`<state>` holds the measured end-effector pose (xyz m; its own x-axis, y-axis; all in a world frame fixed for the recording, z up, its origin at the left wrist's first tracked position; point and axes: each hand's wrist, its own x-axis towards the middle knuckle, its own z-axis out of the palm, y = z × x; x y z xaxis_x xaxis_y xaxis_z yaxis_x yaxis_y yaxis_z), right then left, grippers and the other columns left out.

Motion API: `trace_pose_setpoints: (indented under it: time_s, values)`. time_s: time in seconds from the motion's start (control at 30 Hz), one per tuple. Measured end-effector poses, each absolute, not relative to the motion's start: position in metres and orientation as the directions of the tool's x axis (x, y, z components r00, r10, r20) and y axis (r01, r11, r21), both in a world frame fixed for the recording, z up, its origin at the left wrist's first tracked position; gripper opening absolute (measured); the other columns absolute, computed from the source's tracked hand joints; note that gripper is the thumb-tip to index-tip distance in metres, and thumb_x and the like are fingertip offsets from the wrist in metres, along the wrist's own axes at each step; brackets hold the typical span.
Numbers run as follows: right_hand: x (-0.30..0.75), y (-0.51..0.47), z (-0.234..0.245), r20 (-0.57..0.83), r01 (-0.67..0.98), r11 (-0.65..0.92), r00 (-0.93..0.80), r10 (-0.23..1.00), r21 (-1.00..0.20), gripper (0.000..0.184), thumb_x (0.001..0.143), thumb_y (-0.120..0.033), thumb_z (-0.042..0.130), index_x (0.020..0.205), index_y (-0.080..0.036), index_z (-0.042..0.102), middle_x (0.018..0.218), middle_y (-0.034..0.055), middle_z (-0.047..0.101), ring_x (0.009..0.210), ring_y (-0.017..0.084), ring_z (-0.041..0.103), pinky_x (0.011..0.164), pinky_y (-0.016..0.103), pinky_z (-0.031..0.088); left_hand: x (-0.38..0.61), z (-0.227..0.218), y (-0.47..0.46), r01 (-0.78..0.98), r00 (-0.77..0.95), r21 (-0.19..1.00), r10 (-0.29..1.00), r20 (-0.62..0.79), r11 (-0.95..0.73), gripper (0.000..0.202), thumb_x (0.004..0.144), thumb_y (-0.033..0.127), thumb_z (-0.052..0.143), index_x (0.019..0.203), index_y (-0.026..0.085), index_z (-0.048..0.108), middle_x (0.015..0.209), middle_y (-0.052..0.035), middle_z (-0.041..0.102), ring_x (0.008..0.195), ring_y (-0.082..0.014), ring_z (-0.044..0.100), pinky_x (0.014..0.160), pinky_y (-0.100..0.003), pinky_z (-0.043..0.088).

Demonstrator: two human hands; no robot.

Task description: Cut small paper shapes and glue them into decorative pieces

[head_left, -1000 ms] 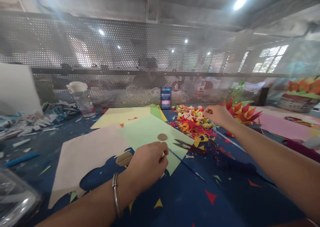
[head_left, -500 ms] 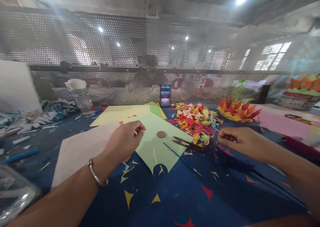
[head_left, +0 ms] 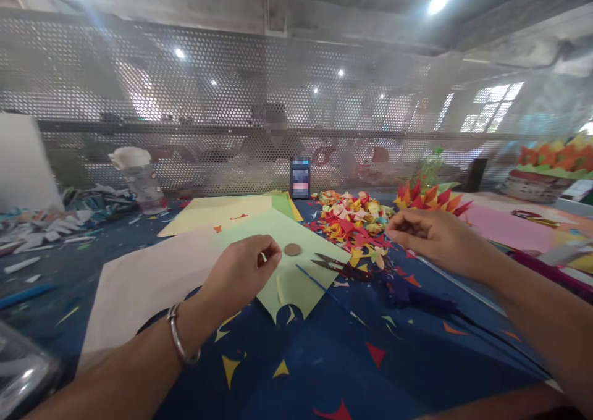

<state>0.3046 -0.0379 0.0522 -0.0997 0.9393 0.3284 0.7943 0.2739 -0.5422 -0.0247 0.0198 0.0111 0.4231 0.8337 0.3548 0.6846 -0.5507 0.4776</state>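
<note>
My left hand (head_left: 245,268), a silver bracelet on its wrist, hovers over the left part of a pale green paper sheet (head_left: 264,231). Its thumb and index finger are pinched together; I cannot make out anything between them. Just right of those fingertips lies a round brown disc (head_left: 292,249). Dark-handled thread snips (head_left: 345,267) and a thin blue stick (head_left: 327,290) rest partly on the sheet, which has a curved cut at its near corner. Beside the heap of coloured paper pieces (head_left: 354,222), my right hand (head_left: 428,238) has its fingers curled closed, their contents hidden.
A pinkish-white sheet (head_left: 143,284) and a yellow sheet (head_left: 217,213) lie left. A phone (head_left: 300,178) stands at the back, before a perforated metal screen (head_left: 208,86). A cup (head_left: 141,182) stands far left. Right are a dark blue tool (head_left: 421,296) with a black cord and paper petals (head_left: 430,199).
My left hand has moved right, closer to the brown disc. The right hand has shifted up and away from me, towards the paper petals. The whole view has turned slightly right.
</note>
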Motion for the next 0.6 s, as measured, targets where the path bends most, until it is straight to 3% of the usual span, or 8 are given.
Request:
trace_pose_setpoints:
  time_s: [0.1,0.2,0.27,0.43,0.53,0.6]
  values:
    - [0.284,-0.042,0.062,0.314,0.745,0.338,-0.181,0.932,-0.575,0.023,0.087,-0.041,0.059,0.082,-0.019,0.062,0.074,0.0026,0.061,0.067,0.014,0.054,0.061,0.028,0.044,-0.011,0.013,0.011,0.544,0.435,0.62,0.822,0.368,-0.565,0.017,0.087,0.034,0.053,0.091,0.023,0.065,0.079,0.0,0.066,0.063,-0.0134,0.055,0.062,-0.028,0.043]
    - [0.261,-0.049,0.07,0.296,0.717,0.398,-0.272,0.916,-0.573,0.021,0.088,-0.039,0.058,0.083,-0.019,0.063,0.077,0.0026,0.063,0.067,0.014,0.055,0.061,0.028,0.044,0.009,0.018,0.001,0.326,0.508,0.828,0.823,0.254,-0.456,0.028,0.085,0.035,0.057,0.108,0.022,0.063,0.08,-0.0005,0.064,0.064,-0.0129,0.056,0.061,-0.027,0.045]
    - [0.246,-0.052,0.073,0.287,0.706,0.41,-0.295,0.912,-0.577,0.018,0.088,-0.035,0.058,0.082,-0.019,0.063,0.075,0.0019,0.063,0.066,0.013,0.055,0.06,0.027,0.044,0.024,0.024,-0.005,0.223,0.611,0.904,0.775,0.163,-0.366,0.035,0.081,0.033,0.061,0.114,0.021,0.061,0.079,-0.0002,0.064,0.062,-0.0119,0.054,0.058,-0.026,0.043]
    - [0.229,-0.048,0.066,0.251,0.661,0.413,-0.331,0.91,-0.626,0.013,0.088,-0.03,0.058,0.081,-0.02,0.062,0.069,0.0001,0.062,0.061,0.012,0.055,0.056,0.025,0.043,0.043,0.045,-0.006,0.218,0.774,0.939,0.634,0.0,-0.267,0.009,0.078,0.022,0.062,0.082,0.017,0.067,0.07,0.0008,0.063,0.057,-0.0097,0.049,0.053,-0.023,0.037]
    - [0.234,-0.04,0.055,0.266,0.606,0.408,-0.315,0.911,-0.683,0.015,0.09,-0.032,0.057,0.084,-0.019,0.061,0.069,-0.001,0.06,0.059,0.011,0.053,0.054,0.024,0.042,0.037,0.052,0.007,0.273,0.78,0.907,0.626,-0.014,-0.32,0.011,0.079,0.025,0.061,0.078,0.017,0.068,0.068,0.0006,0.063,0.058,-0.0102,0.051,0.054,-0.023,0.039]
    - [0.241,-0.035,0.049,0.299,0.586,0.405,-0.274,0.914,-0.702,0.017,0.089,-0.034,0.058,0.083,-0.019,0.061,0.07,-0.0011,0.058,0.059,0.011,0.052,0.054,0.024,0.041,0.026,0.051,0.021,0.327,0.728,0.864,0.685,0.028,-0.383,0.016,0.079,0.031,0.064,0.075,0.016,0.069,0.059,0.0022,0.058,0.056,-0.0108,0.051,0.054,-0.024,0.039]
